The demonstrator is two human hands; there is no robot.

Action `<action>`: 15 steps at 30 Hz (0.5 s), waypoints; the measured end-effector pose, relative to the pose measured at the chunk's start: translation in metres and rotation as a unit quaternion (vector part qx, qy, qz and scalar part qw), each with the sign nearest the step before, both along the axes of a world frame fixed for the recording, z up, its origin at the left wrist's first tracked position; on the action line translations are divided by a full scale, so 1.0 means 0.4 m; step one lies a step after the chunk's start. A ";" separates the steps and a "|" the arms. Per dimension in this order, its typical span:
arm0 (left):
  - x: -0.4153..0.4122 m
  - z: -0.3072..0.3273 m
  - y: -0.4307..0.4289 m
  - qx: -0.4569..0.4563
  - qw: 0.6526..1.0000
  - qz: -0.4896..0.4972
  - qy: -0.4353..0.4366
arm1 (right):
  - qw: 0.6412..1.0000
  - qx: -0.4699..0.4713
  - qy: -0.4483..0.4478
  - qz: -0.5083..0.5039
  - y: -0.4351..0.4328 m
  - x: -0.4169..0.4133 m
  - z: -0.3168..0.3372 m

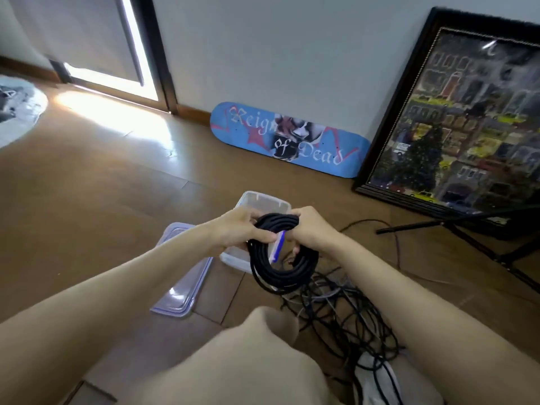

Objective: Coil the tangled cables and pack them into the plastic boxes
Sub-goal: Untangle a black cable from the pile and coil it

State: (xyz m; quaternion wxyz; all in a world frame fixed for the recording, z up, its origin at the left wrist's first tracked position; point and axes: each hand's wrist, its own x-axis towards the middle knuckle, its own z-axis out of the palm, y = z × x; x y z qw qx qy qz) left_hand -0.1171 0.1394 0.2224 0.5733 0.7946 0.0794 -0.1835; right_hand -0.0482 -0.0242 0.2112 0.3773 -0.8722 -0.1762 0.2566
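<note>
A coiled black cable (279,268) hangs in front of me above the floor. My left hand (239,229) grips the top left of the coil, and my right hand (311,229) grips its top right. A white and blue strap (277,247) stands between the two hands across the coil. Just behind the coil sits a clear plastic box (263,201), open at the top. Its clear lid (184,276) lies flat on the floor to the left. A tangle of black and white cables (344,311) spreads over the floor below the coil.
A blue skateboard deck (292,138) and a large framed picture (461,121) lean on the far wall. Black tripod legs (473,238) stretch across the floor at right. My knee in beige cloth (248,361) fills the bottom middle. A round rug (17,112) lies far left.
</note>
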 end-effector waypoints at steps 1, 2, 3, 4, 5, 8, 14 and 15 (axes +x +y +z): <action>-0.025 -0.041 0.042 -0.012 0.999 0.031 0.010 | 1.000 -0.004 0.013 0.019 0.051 -0.005 -0.042; -0.050 -0.083 0.080 -0.023 0.998 0.060 0.025 | 0.999 -0.006 0.028 0.035 0.097 -0.014 -0.084; -0.075 -0.124 0.113 -0.031 0.995 0.086 0.043 | 0.998 -0.003 0.048 0.045 0.140 -0.024 -0.125; -0.096 -0.165 0.143 -0.042 0.991 0.108 0.062 | 0.996 0.005 0.068 0.051 0.177 -0.035 -0.166; -0.115 -0.204 0.167 -0.054 0.987 0.128 0.081 | 0.995 0.013 0.085 0.052 0.207 -0.046 -0.202; -0.148 -0.321 0.212 -0.104 0.968 0.192 0.124 | 0.989 0.049 0.139 0.022 0.250 -0.059 -0.301; -0.151 -0.490 0.226 -0.186 0.915 0.297 0.200 | 0.929 0.152 0.271 -0.204 0.204 -0.094 -0.490; -0.145 -0.514 0.224 -0.185 0.911 0.303 0.209 | 0.918 0.148 0.280 -0.239 0.189 -0.100 -0.514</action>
